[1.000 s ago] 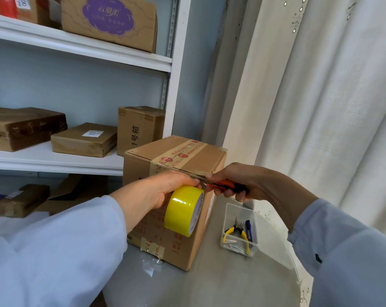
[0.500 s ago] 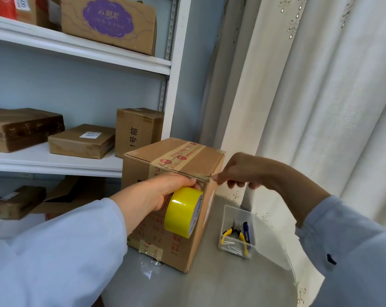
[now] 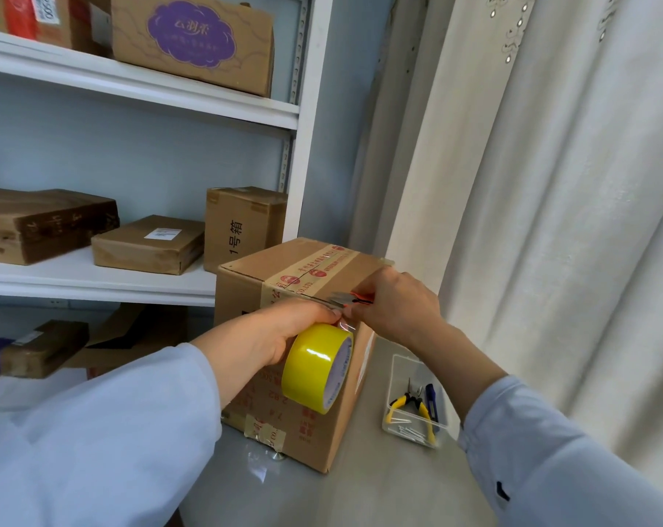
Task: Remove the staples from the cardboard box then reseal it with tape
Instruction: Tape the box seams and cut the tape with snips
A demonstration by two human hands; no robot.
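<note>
head view, looking down past our two sleeves: we see white curtains (image 3: 550, 184) filling the right side, and a white shelf unit (image 3: 132, 287) on the left carrying several brown parcels. below them the grey worktop (image 3: 379, 488) carries the cardboard box (image 3: 311, 431), which stands near the worktop's back left corner, just in front of the shelf edge, with printed tape along its top seam. our left hand (image 3: 269, 336) is curled round a roll of yellow tape (image 3: 316, 368), holding it against the box's near upper edge, with a short clear stretch of tape running from the roll up to that edge. our right hand (image 3: 394, 306) rests over the same edge, its fingers closed on a small cutting tool (image 3: 351, 298) with a metal blade and an orange and black handle, the blade lying at the tape just above the roll. toward the worktop's right edge, apart from the box, sits a clear plastic tray (image 3: 398, 367) holding yellow-handled pliers (image 3: 411, 407), a blue-handled tool (image 3: 432, 403) and a few loose metal pins (image 3: 410, 433).
</note>
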